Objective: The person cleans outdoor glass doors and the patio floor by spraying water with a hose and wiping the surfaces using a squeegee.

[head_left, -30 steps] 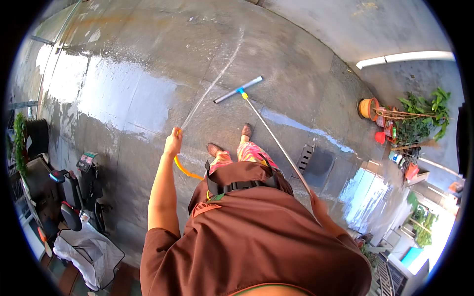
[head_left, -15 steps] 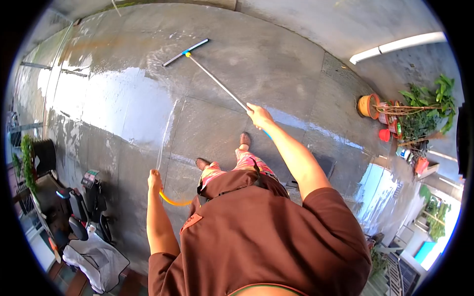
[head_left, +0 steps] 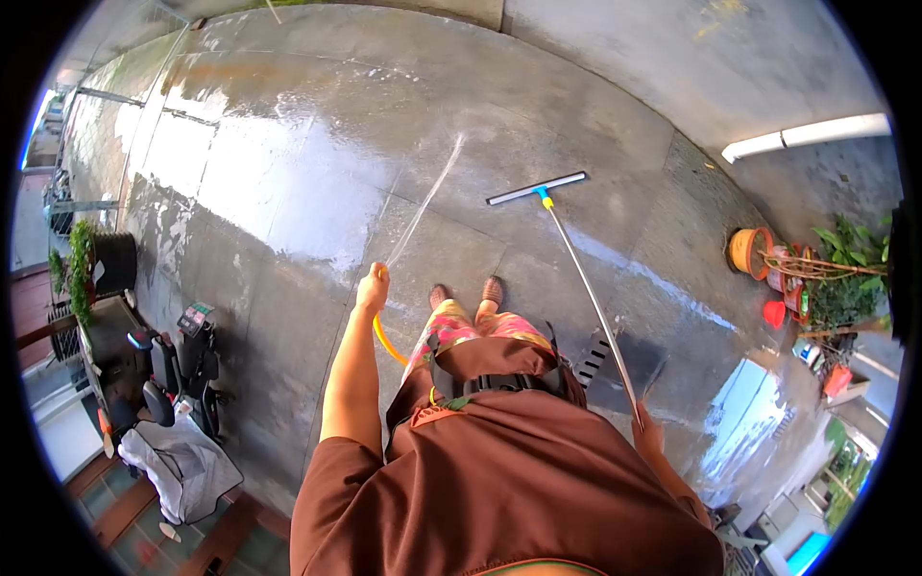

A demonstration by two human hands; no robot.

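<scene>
My left hand [head_left: 373,288] is closed around the end of a yellow hose [head_left: 388,340], in front of my body on the left. A thin stream of water [head_left: 425,204] shoots from it onto the wet concrete floor [head_left: 461,245]. Low at my right side, my right hand [head_left: 647,432] grips the long pole of a floor squeegee [head_left: 588,278]. The squeegee's blade, with a blue and yellow joint, rests on the floor ahead and to the right of my feet. The hose's lower part is hidden by my body.
Potted plants [head_left: 749,252] and a small red pot [head_left: 774,314] stand along the right wall, below a white pipe [head_left: 807,136]. A scooter [head_left: 182,370] and a grey cover [head_left: 182,461] are on the left. A dark floor grate [head_left: 624,370] lies right of my feet.
The squeegee has been drawn back toward me and to the right, my right hand dropping to my side. My left hand with the hose has moved forward and right; the water lands farther right.
</scene>
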